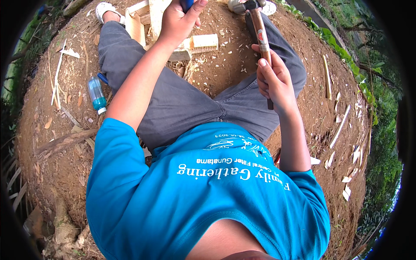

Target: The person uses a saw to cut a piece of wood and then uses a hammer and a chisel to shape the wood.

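My right hand (276, 82) is wrapped round the wooden handle of a hammer (263, 39), held upright over my right leg with its dark metal head at the top. At the upper edge, my left hand (177, 24) is closed on a blue-handled tool (186, 5); the rest of it lies beyond the picture, so its kind does not show. Below and beside that hand, a pale cut wood block (203, 42) lies on the dirt between my legs. Just behind my left hand rise light wooden boards (136, 28), joined or leaning together.
A clear bottle with teal liquid (97, 94) lies left of my thigh, near a small blue object (102, 78). A thick branch (65, 143) lies at the left. Wood strips (340, 126) and shavings scatter over the soil (312, 110). Green plants (346, 56) border the right side.
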### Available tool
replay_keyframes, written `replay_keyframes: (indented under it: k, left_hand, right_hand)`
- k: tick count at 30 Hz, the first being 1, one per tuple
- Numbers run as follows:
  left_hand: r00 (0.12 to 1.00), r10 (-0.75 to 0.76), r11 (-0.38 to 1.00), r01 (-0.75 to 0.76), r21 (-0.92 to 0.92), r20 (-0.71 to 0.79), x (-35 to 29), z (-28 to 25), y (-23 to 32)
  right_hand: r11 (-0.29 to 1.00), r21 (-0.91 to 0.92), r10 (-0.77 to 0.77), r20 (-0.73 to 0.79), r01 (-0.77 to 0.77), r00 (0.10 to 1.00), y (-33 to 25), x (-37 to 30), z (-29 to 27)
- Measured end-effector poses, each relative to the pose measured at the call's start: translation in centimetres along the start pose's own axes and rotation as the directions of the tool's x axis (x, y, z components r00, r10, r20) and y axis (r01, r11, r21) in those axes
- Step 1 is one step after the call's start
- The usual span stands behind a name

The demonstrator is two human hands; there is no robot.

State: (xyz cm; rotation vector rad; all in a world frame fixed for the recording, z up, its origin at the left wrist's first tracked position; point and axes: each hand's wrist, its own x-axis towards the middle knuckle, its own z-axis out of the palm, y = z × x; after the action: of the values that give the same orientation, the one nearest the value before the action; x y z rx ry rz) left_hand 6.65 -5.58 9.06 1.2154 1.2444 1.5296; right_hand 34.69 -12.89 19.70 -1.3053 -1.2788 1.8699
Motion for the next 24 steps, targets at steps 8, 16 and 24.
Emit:
replay_keyframes:
  k: [8,16,24]
  left_hand:
    - [1.000,-0.021,0.977,0.024,0.211,-0.015,-0.7,0.9,0.9]
    - [0.999,0.030,0.965,-0.037,0.260,0.031,-0.6,0.5,-1.5]
    - [0.998,-0.059,0.995,0.057,-0.086,-0.021,-0.2,-0.5,-0.6]
  right_hand:
    - [1.000,0.007,0.002,0.002,-0.003,1.000,0.1,0.0,-0.1]
    - [1.000,-0.004,-0.006,0.003,0.006,1.000,-0.1,-0.1,0.1]
    - [1.000,0.017,-0.023,0.014,0.023,1.000,-0.1,-0.3,0.1]
